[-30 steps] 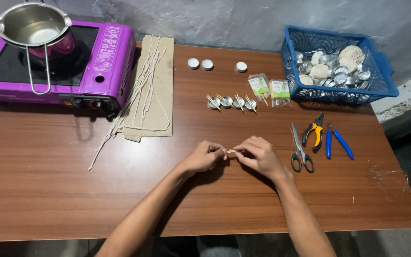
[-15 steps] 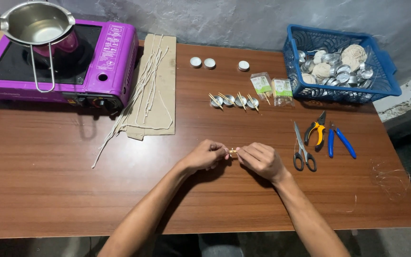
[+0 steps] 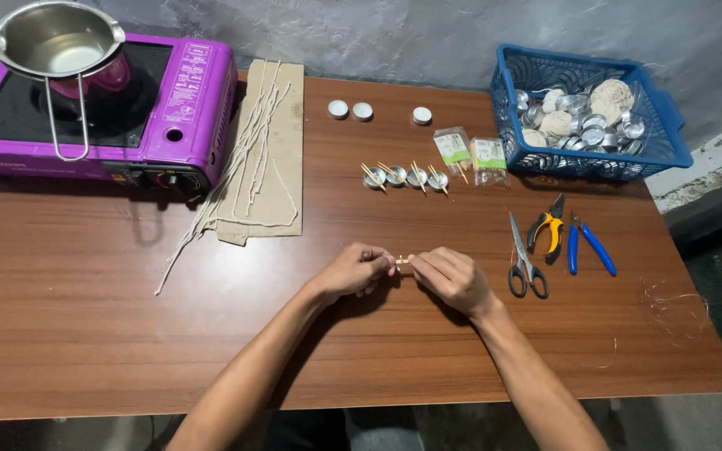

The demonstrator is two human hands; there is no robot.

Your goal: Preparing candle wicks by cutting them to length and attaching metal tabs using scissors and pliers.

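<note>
My left hand (image 3: pixel 359 269) and my right hand (image 3: pixel 451 276) meet over the middle of the brown wooden table (image 3: pixel 85 334). Between their fingertips they pinch a small yellowish stick-like piece (image 3: pixel 401 261); its exact shape is too small to tell. Both hands hover just above or rest on the table surface. Beyond them stands a row of small metal cups with thin sticks across them (image 3: pixel 405 175).
A purple portable stove (image 3: pixel 127 100) with a steel pot (image 3: pixel 56 38) sits at back left, next to cardboard with pale strings (image 3: pixel 261 142). Scissors (image 3: pixel 524 259), pliers (image 3: pixel 549 227) and blue cutters (image 3: pixel 587 246) lie right. A blue basket (image 3: pixel 582 163) stands at back right, beside two small packets (image 3: pixel 470 154) and three white discs (image 3: pixel 363 110).
Both hands stay together at the table's middle, still pinching the small piece; only slight finger movement shows. The view has shifted a little.
</note>
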